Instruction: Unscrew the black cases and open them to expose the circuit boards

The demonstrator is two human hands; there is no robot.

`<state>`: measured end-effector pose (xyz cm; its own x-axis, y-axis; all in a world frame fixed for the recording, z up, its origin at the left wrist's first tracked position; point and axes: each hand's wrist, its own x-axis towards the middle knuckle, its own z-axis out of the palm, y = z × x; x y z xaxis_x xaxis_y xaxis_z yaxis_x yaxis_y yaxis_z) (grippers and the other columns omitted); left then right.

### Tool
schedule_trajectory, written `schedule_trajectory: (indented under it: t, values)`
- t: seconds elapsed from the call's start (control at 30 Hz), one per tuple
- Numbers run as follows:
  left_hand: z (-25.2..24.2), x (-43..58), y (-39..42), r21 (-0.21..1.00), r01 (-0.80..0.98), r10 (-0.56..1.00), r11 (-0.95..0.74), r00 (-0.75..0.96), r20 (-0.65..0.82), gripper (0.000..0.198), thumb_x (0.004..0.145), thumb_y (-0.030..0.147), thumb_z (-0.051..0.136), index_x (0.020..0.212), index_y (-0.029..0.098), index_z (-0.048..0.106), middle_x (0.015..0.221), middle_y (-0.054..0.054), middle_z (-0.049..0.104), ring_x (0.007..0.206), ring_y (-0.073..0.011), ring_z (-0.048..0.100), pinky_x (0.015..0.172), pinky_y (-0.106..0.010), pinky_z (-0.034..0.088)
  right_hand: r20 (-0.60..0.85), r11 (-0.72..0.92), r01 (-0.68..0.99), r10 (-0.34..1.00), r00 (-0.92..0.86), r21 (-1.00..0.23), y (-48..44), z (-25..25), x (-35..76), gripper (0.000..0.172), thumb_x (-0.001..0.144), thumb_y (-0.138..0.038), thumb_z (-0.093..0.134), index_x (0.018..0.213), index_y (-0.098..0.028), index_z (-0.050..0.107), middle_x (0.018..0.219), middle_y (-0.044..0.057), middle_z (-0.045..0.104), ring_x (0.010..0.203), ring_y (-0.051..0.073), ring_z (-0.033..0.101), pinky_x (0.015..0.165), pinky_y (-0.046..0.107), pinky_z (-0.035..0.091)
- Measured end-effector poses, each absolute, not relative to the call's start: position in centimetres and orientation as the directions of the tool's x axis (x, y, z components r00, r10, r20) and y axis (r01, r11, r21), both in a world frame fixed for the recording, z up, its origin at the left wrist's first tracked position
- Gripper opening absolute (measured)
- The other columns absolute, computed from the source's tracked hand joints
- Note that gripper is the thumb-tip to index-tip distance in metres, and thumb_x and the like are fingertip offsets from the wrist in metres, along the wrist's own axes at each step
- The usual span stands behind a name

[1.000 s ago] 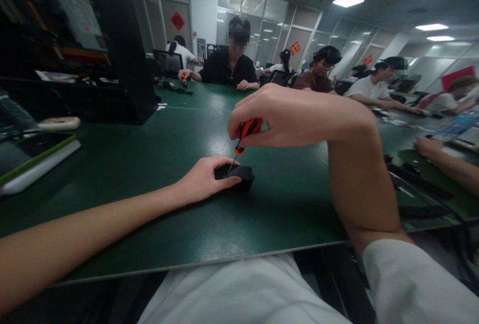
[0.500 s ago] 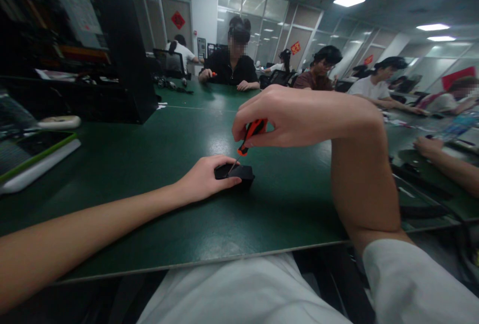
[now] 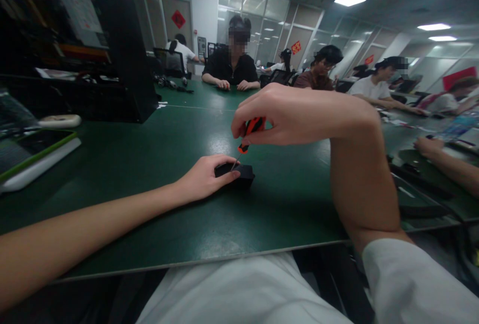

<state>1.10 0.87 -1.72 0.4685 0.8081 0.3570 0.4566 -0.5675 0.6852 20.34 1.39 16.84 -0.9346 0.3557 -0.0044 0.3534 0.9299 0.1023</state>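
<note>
On the green table [image 3: 112, 174] we see the right hand [image 3: 299, 114] raised and closed, the left hand [image 3: 204, 179] clasping from 9 o'clock the small black device [image 3: 245, 174] near the table's middle, and the orange screwdriver [image 3: 252, 127], gripped by the right hand, tilted toward 1 o'clock with its tip on the device.

One screwdriver [image 3: 251, 127], one black device [image 3: 245, 175], one left hand [image 3: 204, 179], one right hand [image 3: 295, 114], one green table [image 3: 130, 164].
</note>
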Motion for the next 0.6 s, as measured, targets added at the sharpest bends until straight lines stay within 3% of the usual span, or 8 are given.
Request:
schedule_trajectory:
  t: [0.17,0.33,0.5,0.6]
  values:
    - [-1.92,1.09,0.93,0.693,0.449,0.810,-0.564,0.462,0.360,0.041,0.093,0.052,0.060,0.116,0.019,0.069,0.114,-0.006,0.074,0.106,-0.0265,0.066,0.091,-0.036,0.049,0.024,0.951,0.295,0.294,-0.956,0.089,1.45,16.57,19.72,0.025,0.096,-0.032,0.050,0.105,-0.019,0.070,0.101,-0.002,0.070,0.088,0.009,0.060,0.082,0.024,0.045]
    - [-1.96,1.20,0.82,0.701,0.478,0.835,-0.529,0.438,0.332,0.037,0.086,0.044,0.071,0.115,0.020,0.070,0.105,-0.004,0.074,0.096,-0.0251,0.067,0.083,-0.034,0.050,0.087,0.959,0.254,0.245,-0.966,0.123,1.45,16.23,19.28,0.031,0.092,-0.029,0.055,0.121,-0.020,0.064,0.119,-0.004,0.066,0.108,0.009,0.058,0.100,0.022,0.040]
    - [-1.87,1.32,0.80,0.712,0.467,0.836,-0.525,0.439,0.329,0.038,0.083,0.042,0.074,0.114,0.020,0.070,0.107,-0.004,0.074,0.098,-0.0252,0.067,0.087,-0.035,0.049,0.098,0.953,0.265,0.253,-0.962,0.145,1.60,16.05,19.42,0.026,0.097,-0.032,0.052,0.113,-0.018,0.066,0.106,-0.002,0.068,0.096,0.010,0.060,0.099,0.028,0.042]
    - [-1.93,1.32,0.85,0.710,0.461,0.832,-0.532,0.440,0.339,0.037,0.083,0.041,0.074,0.114,0.020,0.070,0.106,-0.004,0.074,0.097,-0.0248,0.067,0.087,-0.036,0.049,0.076,0.970,0.212,0.204,-0.976,0.121,1.66,16.10,19.54,0.028,0.090,-0.019,0.056,0.117,-0.016,0.065,0.118,0.001,0.065,0.108,0.012,0.058,0.099,0.027,0.042]
